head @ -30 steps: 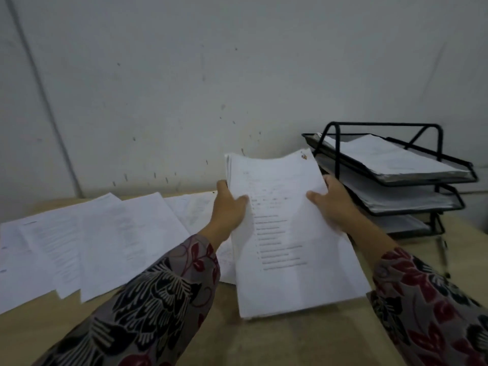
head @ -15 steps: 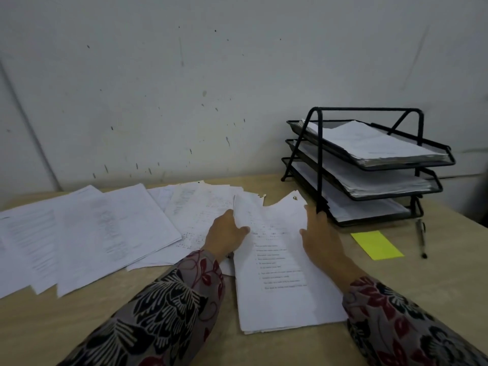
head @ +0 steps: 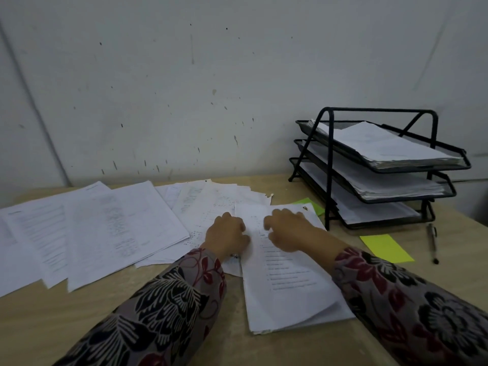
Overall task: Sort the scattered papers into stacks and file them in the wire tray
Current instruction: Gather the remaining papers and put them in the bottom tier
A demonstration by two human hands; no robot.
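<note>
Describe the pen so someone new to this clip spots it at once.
Start at the black three-tier wire tray on the right. In front of its lowest tier lies a yellow sticky note, and the pen lies just right of it. It is the only slim dark stick; everything nearby is flat paper.

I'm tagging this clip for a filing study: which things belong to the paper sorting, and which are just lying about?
Job: nearest paper stack; scattered papers; wire tray.
Lying about: yellow sticky note; green note; pen.
</note>
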